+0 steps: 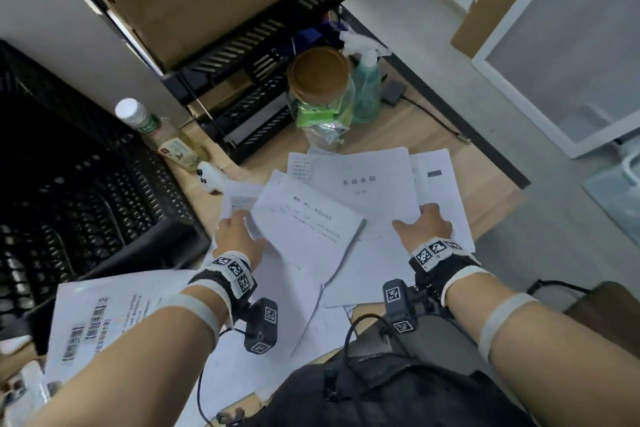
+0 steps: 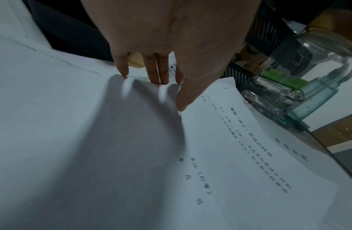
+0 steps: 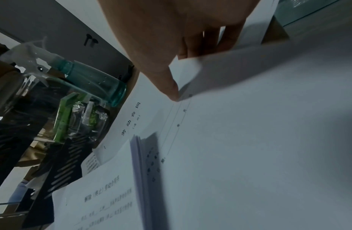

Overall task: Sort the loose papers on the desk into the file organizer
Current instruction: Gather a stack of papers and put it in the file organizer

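Loose white papers point(image 1: 440, 184) lie fanned over the wooden desk. My left hand point(image 1: 242, 220) pinches the left edge of a printed document point(image 1: 304, 229), thumb on top point(image 2: 181, 104) and fingers point(image 2: 159, 73) curled at its far edge. My right hand point(image 1: 424, 218) pinches the right edge of a titled sheet point(image 1: 374, 184). In the right wrist view its thumb point(image 3: 172, 91) presses the sheet point(image 3: 129, 118) and a lifted corner point(image 3: 190, 68) curls against the fingers. The black tiered file organizer point(image 1: 249, 87) stands behind the papers, under a cardboard box.
A lidded glass jar point(image 1: 320, 80) and a teal spray bottle point(image 1: 367, 87) stand just behind the papers. A plastic drink bottle point(image 1: 152, 128) and a black mesh crate point(image 1: 69, 184) are on the left. A printed leaflet point(image 1: 104, 315) lies near left. The desk edge point(image 1: 491, 163) runs along the right.
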